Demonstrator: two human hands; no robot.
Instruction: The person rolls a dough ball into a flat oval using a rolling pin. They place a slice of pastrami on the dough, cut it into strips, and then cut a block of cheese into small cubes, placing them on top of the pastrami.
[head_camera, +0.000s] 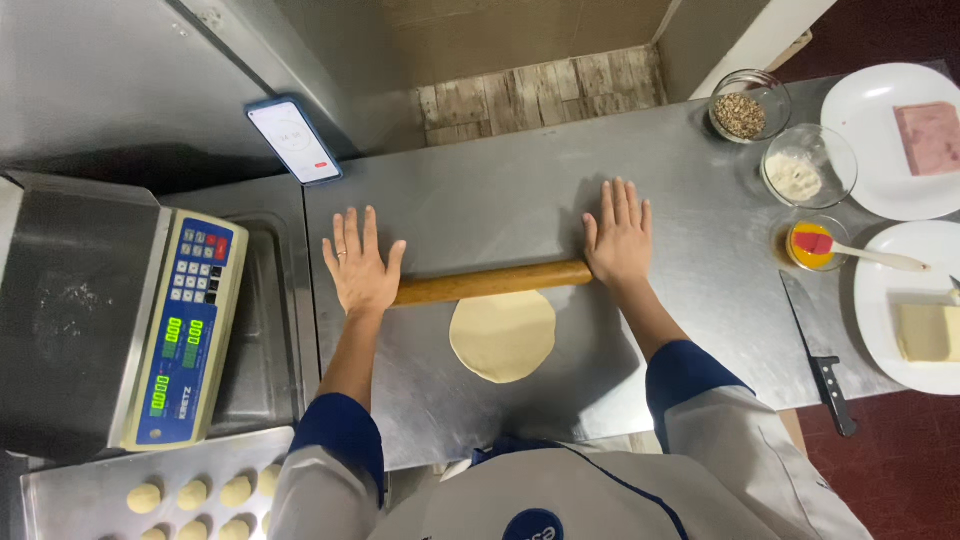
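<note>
Wooden rolling pin (490, 283) lying across the far edge of a thin dough disc (503, 336) on the steel counter (500, 200). The pin is likely rigid; the dough soft, easily torn. Left hand (360, 265) and right hand (619, 235) press flat-palmed on the pin's ends, fingers extended, slightly spread, wrists straight.

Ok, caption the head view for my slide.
Both hands, left hand and right hand, press a wooden rolling pin over flattened dough.

1 wooden rolling pin (490, 283) | 1 flat round dough disc (503, 336) | 2 white plates (885, 120) | 3 sm glass bowls (750, 104) | 1 blk-handled knife (820, 360) | 1 steel scale (110, 320)
</note>
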